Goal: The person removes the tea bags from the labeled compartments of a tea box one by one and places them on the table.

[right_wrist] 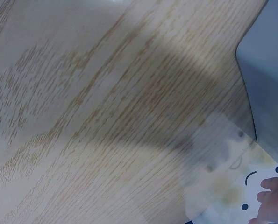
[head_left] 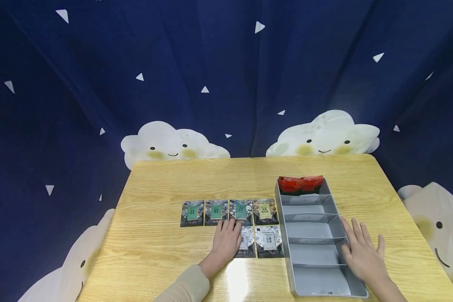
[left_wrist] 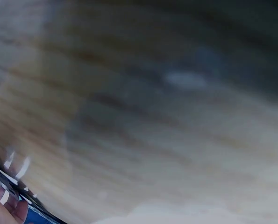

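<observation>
Fingers (head_left: 226,226) of the left hand (head_left: 226,242) lie straight and close together, flat on the packets, pinching nothing.

Their tips touch the third green packet (head_left: 240,211) in the far row, while the palm covers part of a white packet (head_left: 246,242) in the near row; that packet's long axis runs away from the person, and the left hand is much the nearer. Right hand (head_left: 362,251) rests with its fingers spread and relaxed against the outer wall of the grey tray (head_left: 312,239), whose long axis also runs away from the person, with red packets (head_left: 300,183) in its far compartment. Both stand on the wooden table (head_left: 166,180).
</observation>
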Demonstrator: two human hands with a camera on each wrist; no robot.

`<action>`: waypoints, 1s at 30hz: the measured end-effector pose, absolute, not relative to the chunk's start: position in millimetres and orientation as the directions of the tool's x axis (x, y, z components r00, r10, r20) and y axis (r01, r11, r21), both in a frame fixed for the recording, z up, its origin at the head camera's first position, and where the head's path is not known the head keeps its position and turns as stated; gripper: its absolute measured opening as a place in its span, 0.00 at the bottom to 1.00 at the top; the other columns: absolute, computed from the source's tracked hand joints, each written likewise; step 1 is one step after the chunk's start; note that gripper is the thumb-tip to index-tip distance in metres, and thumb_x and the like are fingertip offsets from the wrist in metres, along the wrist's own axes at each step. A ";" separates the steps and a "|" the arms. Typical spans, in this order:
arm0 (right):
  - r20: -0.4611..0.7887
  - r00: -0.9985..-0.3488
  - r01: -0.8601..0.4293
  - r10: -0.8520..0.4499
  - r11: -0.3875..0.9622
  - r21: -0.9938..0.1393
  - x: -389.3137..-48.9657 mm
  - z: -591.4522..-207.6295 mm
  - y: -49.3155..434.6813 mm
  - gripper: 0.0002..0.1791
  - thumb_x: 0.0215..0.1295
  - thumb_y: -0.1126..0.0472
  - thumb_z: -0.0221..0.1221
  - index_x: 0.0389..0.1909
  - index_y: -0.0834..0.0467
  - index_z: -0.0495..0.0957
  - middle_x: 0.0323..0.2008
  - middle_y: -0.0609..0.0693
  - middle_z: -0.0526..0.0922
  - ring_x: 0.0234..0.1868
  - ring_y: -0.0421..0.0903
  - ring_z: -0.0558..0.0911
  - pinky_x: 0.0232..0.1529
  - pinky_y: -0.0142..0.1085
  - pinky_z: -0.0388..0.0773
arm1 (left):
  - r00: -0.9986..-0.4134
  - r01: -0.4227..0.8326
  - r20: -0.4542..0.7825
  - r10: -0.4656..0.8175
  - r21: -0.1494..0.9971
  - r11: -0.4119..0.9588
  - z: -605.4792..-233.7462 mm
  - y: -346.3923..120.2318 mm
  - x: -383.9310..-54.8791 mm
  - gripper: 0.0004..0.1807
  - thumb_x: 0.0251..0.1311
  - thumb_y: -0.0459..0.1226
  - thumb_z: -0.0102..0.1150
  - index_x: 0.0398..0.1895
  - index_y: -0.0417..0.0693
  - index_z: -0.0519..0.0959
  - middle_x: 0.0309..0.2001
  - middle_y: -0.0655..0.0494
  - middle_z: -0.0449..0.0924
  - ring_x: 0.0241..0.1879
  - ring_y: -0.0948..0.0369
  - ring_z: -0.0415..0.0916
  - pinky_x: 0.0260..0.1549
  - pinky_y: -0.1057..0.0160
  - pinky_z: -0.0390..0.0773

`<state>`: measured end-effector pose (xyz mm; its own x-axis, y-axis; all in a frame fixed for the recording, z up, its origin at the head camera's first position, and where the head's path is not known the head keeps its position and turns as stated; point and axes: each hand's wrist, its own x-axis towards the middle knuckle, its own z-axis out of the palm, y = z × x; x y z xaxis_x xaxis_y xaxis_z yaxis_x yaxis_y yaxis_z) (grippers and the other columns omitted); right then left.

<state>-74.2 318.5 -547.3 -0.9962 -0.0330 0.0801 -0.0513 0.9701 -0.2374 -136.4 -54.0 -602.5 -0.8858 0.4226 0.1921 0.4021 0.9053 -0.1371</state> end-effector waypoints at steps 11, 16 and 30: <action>0.081 -0.996 -0.053 -0.034 0.967 -0.248 -73.9 -547.7 319.0 0.41 0.62 0.59 0.46 0.72 0.46 0.35 0.68 0.64 0.48 0.69 0.63 0.41 0.57 0.62 0.18 | -0.877 0.395 0.255 0.406 -0.096 0.914 -602.1 -55.5 -137.7 0.09 0.62 0.45 0.42 0.41 0.54 0.68 0.39 0.55 0.65 0.38 0.56 0.62 0.46 0.55 0.61; 0.074 -0.997 -0.049 -0.031 0.966 -0.253 -73.6 -547.4 319.3 0.40 0.63 0.59 0.45 0.72 0.47 0.36 0.68 0.64 0.47 0.69 0.63 0.40 0.57 0.62 0.18 | -0.860 0.395 0.323 0.394 -0.066 0.916 -596.0 -53.1 -145.2 0.09 0.61 0.44 0.44 0.41 0.53 0.70 0.37 0.54 0.65 0.37 0.56 0.63 0.45 0.54 0.62; 0.072 -0.997 -0.046 -0.029 0.967 -0.251 -72.9 -547.1 319.3 0.39 0.63 0.59 0.44 0.72 0.47 0.36 0.68 0.65 0.48 0.69 0.63 0.40 0.57 0.61 0.17 | -0.866 0.396 0.308 0.393 -0.058 0.917 -550.9 -4.3 -196.2 0.10 0.65 0.45 0.42 0.44 0.55 0.69 0.39 0.57 0.67 0.41 0.58 0.64 0.47 0.56 0.62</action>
<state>-72.9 319.3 -547.1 -0.9970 -0.0285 0.0724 -0.0459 0.9669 -0.2509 -196.2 -4.3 -550.9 -0.8661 0.3934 0.3085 0.3957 0.9166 -0.0579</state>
